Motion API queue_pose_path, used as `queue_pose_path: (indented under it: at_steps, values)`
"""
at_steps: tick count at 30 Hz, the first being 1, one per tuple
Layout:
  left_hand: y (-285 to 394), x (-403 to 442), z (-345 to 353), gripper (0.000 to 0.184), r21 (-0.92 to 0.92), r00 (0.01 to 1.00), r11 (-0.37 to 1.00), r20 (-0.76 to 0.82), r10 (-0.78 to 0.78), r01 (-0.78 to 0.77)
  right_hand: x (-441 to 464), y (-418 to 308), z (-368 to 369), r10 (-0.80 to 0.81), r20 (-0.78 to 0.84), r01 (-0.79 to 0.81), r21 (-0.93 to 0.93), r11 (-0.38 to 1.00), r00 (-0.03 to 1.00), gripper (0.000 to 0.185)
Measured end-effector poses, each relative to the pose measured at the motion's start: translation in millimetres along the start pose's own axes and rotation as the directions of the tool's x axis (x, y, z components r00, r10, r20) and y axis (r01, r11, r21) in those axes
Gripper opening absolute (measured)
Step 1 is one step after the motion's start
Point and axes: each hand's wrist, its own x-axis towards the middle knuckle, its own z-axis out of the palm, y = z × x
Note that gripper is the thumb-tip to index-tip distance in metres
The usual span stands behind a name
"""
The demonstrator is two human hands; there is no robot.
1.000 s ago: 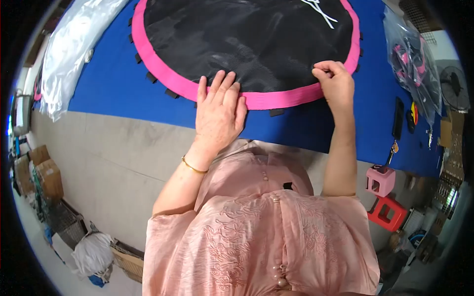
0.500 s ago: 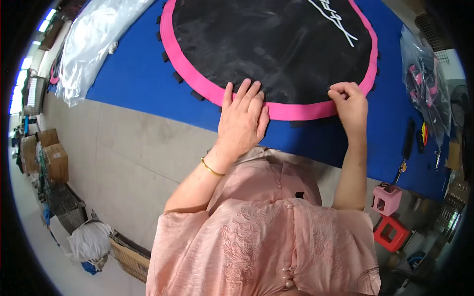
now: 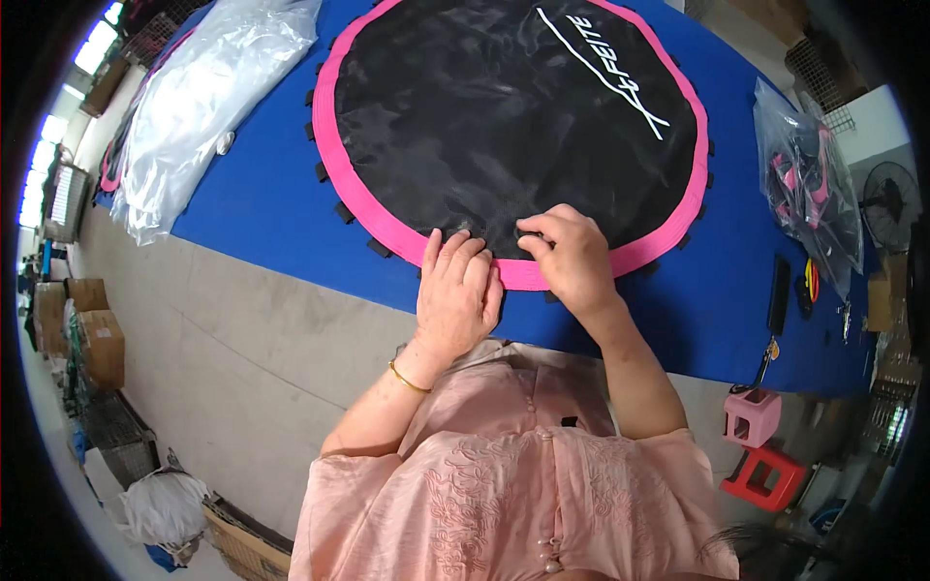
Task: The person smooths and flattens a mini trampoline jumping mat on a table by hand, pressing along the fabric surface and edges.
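Observation:
A round black mat (image 3: pixel 484 116) with a pink border (image 3: pixel 339 165) and small black tabs round its edge lies on the blue table (image 3: pixel 252 252). White lettering and a white line run across its upper right part. My left hand (image 3: pixel 457 295) lies flat on the near part of the border, its fingers spread a little and their tips on the black fabric. Just to its right, my right hand (image 3: pixel 573 257) is over the border, thumb and index finger pinched together at the black fabric. What sits between those fingertips is too small to make out.
Clear plastic wrapping (image 3: pixel 213 97) lies at the table's left. On the right are a plastic bag with pink and black pieces (image 3: pixel 809 184), a black strip-like object (image 3: pixel 778 295) and a yellow-red item (image 3: pixel 811 281). Pink (image 3: pixel 753 416) and red (image 3: pixel 765 477) stools stand below the edge.
My right hand has moved left along the border and is now close to my left hand. The view has shifted, so more of the mat and its lettering shows.

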Motion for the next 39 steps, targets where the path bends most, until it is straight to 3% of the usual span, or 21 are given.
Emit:
queue_pose_path:
  at_steps: [4, 7, 10, 12, 17, 19, 29, 32, 39]
  values:
    - [0, 1, -1, 0.024, 0.000, 1.000, 1.000, 0.001, 0.013, -0.013, 12, 0, 10, -0.038, 0.013, 0.038, 0.010, 0.999, 0.999, 0.021]
    - [-1, 0, -6, 0.028, 0.011, 0.999, 1.000, 0.048, 0.004, -0.005, 18, 2, 12, 0.026, 0.040, -0.029, 0.074, 0.997, 0.999, 0.021]
    - [-3, -2, -21, 0.032, 0.075, 0.998, 0.997, 0.046, -0.036, 0.032, 14, -5, 8, -0.042, 0.062, 0.038, 0.064, 0.997, 0.997, 0.020]
    - [-12, -6, -24, 0.034, 0.080, 0.997, 0.995, 0.046, -0.064, 0.060, 11, -12, 9, 0.035, 0.191, -0.067, 0.166, 0.984, 0.981, 0.019]
    - [-19, -9, -17, 0.033, 0.070, 1.000, 0.998, 0.025, -0.010, 0.009, 24, -20, 26, -0.043, 0.173, 0.007, 0.205, 0.979, 0.984, 0.017]
    - [-19, -8, -17, 0.033, 0.068, 1.000, 0.998, -0.002, -0.008, 0.008, 33, -24, 35, -0.143, 0.094, 0.121, 0.204, 0.971, 0.985, 0.017]
    - [-20, -10, -15, 0.032, 0.064, 1.000, 0.998, -0.018, -0.014, 0.015, 47, -32, 48, -0.130, 0.164, 0.099, 0.189, 0.977, 0.978, 0.017]
    - [-20, -9, -16, 0.032, 0.061, 1.000, 0.998, -0.017, -0.003, 0.004, 54, -34, 50, -0.169, 0.102, 0.152, 0.154, 0.976, 0.980, 0.016]
    - [-21, -12, -15, 0.031, 0.039, 0.999, 0.999, -0.052, 0.001, 0.001, 50, -35, 48, -0.204, 0.195, 0.162, 0.213, 0.964, 0.959, 0.016]
